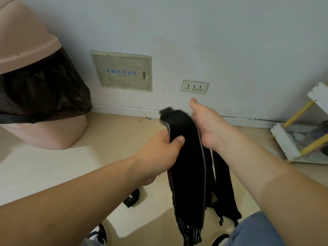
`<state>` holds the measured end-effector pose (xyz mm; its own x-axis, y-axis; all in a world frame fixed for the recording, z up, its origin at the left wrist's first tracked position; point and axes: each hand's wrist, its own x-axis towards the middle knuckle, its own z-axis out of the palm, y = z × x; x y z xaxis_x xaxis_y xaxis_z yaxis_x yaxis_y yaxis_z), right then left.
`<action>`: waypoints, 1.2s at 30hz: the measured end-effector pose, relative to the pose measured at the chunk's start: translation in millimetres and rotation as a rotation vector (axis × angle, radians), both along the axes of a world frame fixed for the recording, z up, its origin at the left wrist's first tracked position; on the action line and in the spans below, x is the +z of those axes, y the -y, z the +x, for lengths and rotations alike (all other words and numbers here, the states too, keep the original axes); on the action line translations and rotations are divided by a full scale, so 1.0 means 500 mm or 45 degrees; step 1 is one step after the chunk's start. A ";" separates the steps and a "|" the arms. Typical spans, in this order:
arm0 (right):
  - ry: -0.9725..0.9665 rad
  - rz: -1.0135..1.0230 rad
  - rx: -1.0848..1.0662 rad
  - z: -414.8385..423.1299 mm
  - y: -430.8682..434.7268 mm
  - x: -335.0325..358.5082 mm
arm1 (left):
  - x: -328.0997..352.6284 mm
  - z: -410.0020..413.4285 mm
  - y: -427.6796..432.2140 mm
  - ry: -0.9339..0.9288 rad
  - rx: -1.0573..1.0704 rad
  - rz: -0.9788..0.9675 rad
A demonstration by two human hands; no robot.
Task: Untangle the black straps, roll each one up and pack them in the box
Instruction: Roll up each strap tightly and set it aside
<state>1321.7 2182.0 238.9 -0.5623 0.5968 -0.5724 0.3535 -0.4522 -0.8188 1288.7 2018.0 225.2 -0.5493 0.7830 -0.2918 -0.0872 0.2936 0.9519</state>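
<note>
A wide black strap [186, 167] with a grey edge hangs in front of me, its striped end low near my knees. My left hand [161, 150] grips it near the top, thumb across the front. My right hand [207, 125] is beside the strap's upper right edge, thumb raised; its fingers are hidden behind the strap. A second black strap [225, 183] hangs behind on the right. Another small black strap piece [132, 198] lies on the floor under my left forearm. No box is in view.
A pink bin [32, 71] with a black liner stands at the left. The wall carries a panel [122, 71] and a socket [194, 87]. A white and yellow rack [300, 137] sits at the right. My shoe [99, 235] shows at the bottom.
</note>
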 end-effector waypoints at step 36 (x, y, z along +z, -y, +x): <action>-0.011 0.472 0.569 0.033 0.070 -0.027 | 0.013 -0.070 0.003 0.107 0.296 0.008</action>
